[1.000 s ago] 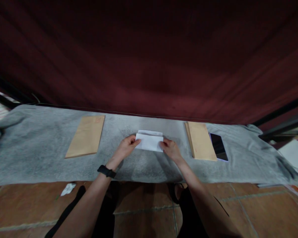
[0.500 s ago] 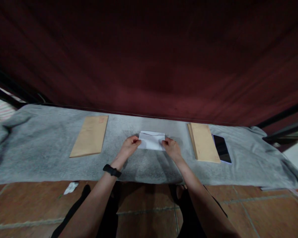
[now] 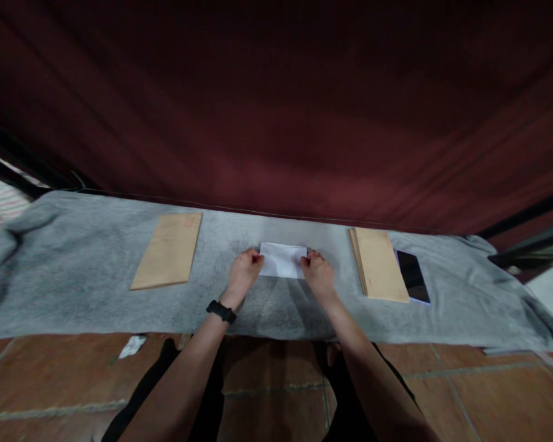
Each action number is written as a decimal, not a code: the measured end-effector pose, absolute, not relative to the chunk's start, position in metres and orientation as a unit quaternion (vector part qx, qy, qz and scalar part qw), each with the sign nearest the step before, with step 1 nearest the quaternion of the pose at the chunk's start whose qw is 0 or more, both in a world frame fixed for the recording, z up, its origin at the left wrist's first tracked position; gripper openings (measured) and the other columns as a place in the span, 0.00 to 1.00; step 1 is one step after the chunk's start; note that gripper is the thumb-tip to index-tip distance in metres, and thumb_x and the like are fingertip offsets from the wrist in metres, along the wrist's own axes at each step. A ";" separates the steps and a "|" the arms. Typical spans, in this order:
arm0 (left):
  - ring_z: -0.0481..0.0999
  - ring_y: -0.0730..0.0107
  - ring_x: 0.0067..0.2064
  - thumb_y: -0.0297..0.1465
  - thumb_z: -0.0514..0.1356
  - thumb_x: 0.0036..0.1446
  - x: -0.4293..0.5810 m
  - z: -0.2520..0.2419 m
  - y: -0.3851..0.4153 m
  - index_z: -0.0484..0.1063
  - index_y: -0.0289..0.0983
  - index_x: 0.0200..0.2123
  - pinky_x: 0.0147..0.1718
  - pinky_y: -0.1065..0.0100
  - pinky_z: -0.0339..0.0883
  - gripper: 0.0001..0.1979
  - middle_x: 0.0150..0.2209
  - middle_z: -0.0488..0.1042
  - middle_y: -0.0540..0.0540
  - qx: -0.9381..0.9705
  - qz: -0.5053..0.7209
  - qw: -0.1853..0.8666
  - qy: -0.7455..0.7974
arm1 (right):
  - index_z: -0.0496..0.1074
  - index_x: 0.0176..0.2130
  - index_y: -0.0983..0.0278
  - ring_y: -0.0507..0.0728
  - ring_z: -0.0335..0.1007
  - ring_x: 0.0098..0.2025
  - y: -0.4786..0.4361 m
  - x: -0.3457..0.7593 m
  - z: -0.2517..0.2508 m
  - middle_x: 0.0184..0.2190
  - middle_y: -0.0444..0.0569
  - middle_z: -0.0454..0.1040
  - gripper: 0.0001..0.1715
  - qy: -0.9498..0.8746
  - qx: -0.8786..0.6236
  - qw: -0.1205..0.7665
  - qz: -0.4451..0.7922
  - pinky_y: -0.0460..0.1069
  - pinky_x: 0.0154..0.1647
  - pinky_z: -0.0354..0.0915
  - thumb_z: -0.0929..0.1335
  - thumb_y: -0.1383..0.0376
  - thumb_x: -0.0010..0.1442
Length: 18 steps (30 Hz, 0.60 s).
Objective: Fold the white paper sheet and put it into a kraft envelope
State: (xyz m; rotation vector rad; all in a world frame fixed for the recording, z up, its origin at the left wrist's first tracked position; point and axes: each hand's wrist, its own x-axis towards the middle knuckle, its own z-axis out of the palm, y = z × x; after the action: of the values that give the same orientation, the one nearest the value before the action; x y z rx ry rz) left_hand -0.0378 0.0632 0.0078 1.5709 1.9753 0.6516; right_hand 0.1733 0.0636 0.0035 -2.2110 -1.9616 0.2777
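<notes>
A folded sheet of white paper (image 3: pixel 282 261) is held level just over the grey cloth, its long side running left to right. My left hand (image 3: pixel 246 268) pinches its left edge between thumb and fingers. At the opposite end, my right hand (image 3: pixel 317 270) grips the right edge in the same way. The top layer looks flat, and the far edge is nearly straight. What lies between the layers is hidden.
The grey cloth (image 3: pixel 221 245) covers a long narrow surface. To the left lies a brown envelope (image 3: pixel 169 252); to the right, a stack of brown envelopes (image 3: pixel 381 264) partly overlaps a phone (image 3: pixel 413 276). A dark red curtain (image 3: pixel 286 159) hangs behind. Crumpled tissue (image 3: pixel 133 346) lies on the floor.
The gap between the paper's layers at the far edge has closed, and the sheet looks flatter. My left wrist has shifted slightly right; both hands keep their hold.
</notes>
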 end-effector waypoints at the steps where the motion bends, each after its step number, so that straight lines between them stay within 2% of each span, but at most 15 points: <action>1: 0.77 0.66 0.34 0.33 0.58 0.61 -0.037 0.008 0.064 0.77 0.38 0.34 0.32 0.69 0.60 0.09 0.32 0.79 0.46 0.578 0.235 0.261 0.736 | 0.71 0.52 0.63 0.58 0.78 0.45 0.064 0.173 0.002 0.44 0.54 0.79 0.15 -0.656 -0.744 0.091 0.087 0.48 0.42 0.66 0.62 0.60 0.71; 6: 0.78 0.64 0.36 0.34 0.57 0.63 -0.033 0.011 0.063 0.78 0.38 0.38 0.32 0.69 0.62 0.11 0.36 0.81 0.44 0.567 0.211 0.247 0.757 | 0.68 0.53 0.66 0.59 0.76 0.45 0.064 0.171 -0.002 0.44 0.56 0.78 0.15 -0.656 -0.741 0.132 0.062 0.49 0.43 0.66 0.63 0.62 0.70; 11: 0.79 0.65 0.38 0.34 0.57 0.64 -0.032 0.015 0.063 0.79 0.38 0.39 0.32 0.70 0.63 0.11 0.38 0.82 0.45 0.572 0.192 0.242 0.760 | 0.68 0.56 0.68 0.63 0.69 0.53 0.065 0.171 -0.005 0.51 0.60 0.74 0.18 -0.702 -0.678 0.216 0.020 0.55 0.54 0.65 0.63 0.65 0.68; 14: 0.80 0.65 0.40 0.34 0.57 0.64 -0.031 0.016 0.063 0.79 0.38 0.41 0.34 0.70 0.64 0.11 0.40 0.82 0.44 0.577 0.183 0.235 0.761 | 0.69 0.58 0.67 0.63 0.65 0.60 0.063 0.164 -0.008 0.58 0.60 0.71 0.21 -0.756 -0.594 0.272 0.041 0.56 0.61 0.63 0.61 0.65 0.70; 18: 0.80 0.63 0.42 0.33 0.56 0.65 -0.028 0.019 0.061 0.78 0.37 0.42 0.37 0.69 0.65 0.11 0.41 0.82 0.42 0.585 0.172 0.217 0.762 | 0.67 0.62 0.65 0.60 0.59 0.67 0.054 0.148 -0.016 0.65 0.56 0.66 0.25 -0.798 -0.536 0.265 0.078 0.57 0.67 0.58 0.57 0.62 0.73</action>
State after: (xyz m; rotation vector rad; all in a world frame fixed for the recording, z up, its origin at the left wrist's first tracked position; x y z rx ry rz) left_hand -0.0283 0.0610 0.0189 1.6214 2.1103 0.4760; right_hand 0.1480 0.0541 -0.0162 -1.4484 -2.1563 0.2098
